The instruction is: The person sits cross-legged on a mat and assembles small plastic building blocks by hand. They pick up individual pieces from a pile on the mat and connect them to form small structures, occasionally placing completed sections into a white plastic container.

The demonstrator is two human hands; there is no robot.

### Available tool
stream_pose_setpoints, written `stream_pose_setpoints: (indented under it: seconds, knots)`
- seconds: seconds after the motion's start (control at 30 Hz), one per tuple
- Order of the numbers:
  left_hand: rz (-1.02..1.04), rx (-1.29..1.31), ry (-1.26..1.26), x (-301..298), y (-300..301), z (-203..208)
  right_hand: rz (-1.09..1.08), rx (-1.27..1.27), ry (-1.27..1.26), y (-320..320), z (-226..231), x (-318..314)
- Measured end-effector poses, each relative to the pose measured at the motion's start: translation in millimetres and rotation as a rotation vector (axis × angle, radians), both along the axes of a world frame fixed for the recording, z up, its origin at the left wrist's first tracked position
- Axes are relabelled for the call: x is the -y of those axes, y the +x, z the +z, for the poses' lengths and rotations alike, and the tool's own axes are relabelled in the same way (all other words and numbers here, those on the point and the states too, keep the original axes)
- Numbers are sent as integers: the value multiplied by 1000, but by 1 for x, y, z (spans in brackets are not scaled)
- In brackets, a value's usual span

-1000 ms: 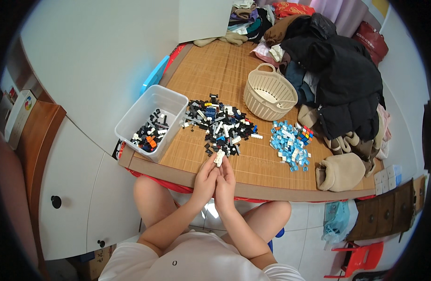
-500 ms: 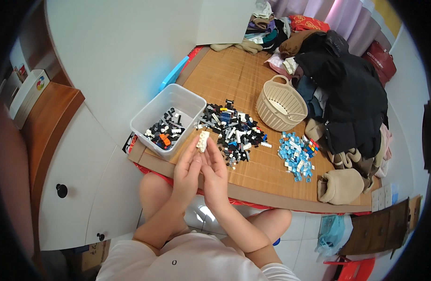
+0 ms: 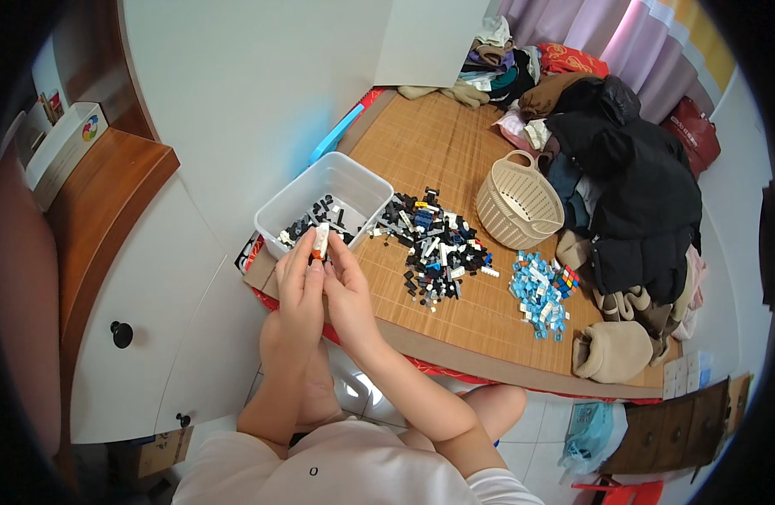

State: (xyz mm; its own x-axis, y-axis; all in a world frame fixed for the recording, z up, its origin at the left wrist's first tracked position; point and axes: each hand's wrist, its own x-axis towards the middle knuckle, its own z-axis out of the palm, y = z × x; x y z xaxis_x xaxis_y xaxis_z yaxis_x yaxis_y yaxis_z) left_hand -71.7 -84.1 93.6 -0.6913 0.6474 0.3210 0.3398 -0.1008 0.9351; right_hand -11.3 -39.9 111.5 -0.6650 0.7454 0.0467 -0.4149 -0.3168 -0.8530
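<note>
Both hands meet over the near edge of a clear plastic bin [image 3: 366, 174]. A small white toy brick piece [image 3: 322, 236] sticks up between their fingertips. My left hand [image 3: 299, 278] grips it from the left with closed fingers. From the other side my right hand [image 3: 347, 295] closes on the same piece, thumbs close together. Black, grey and white bricks [image 3: 347, 217] lie in the bin, and a bit of orange shows just below the held piece, mostly hidden by my fingers. Right of the bin spreads a pile of mixed bricks [image 3: 442, 244] on the mat.
On the bamboo mat [image 3: 421, 139] stands a beige basket [image 3: 522, 202]. A heap of blue and white pieces [image 3: 539, 290] lies before it, a colourful puzzle cube [image 3: 566, 280] beside them. Dark clothes [image 3: 640, 177] fill the right side. A white cabinet [image 3: 185, 311] borders the left.
My hands have moved left with the white brick piece, from the gap beside the pile to over the bin's near edge. The whole view has shifted slightly.
</note>
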Motion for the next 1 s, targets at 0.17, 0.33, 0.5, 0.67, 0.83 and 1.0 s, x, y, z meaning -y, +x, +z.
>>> stream_pose_setpoints:
  seconds: [0.17, 0.33, 0.5, 0.67, 0.83, 1.0]
  knots:
    - [9, -57, 38, -2, -4, -5, -2, 46, 5, 1, 6, 3]
    - [-15, -28, 33, -1, 3, 2, -23, 24, 13, 7, 7, 2]
    - [-69, 52, 29, 6, 26, 20, -99, 12, 50, 21, -5, -3]
    - [-257, -122, 93, -17, 41, -13, -267, 167, 124, 65, -39, -21]
    - [-477, 430, 5, -50, 60, -79, -561, 283, -15, 126, -93, -29]
    - [-502, 646, -104, -68, 79, -92, -632, 313, -91, 152, -102, -29]
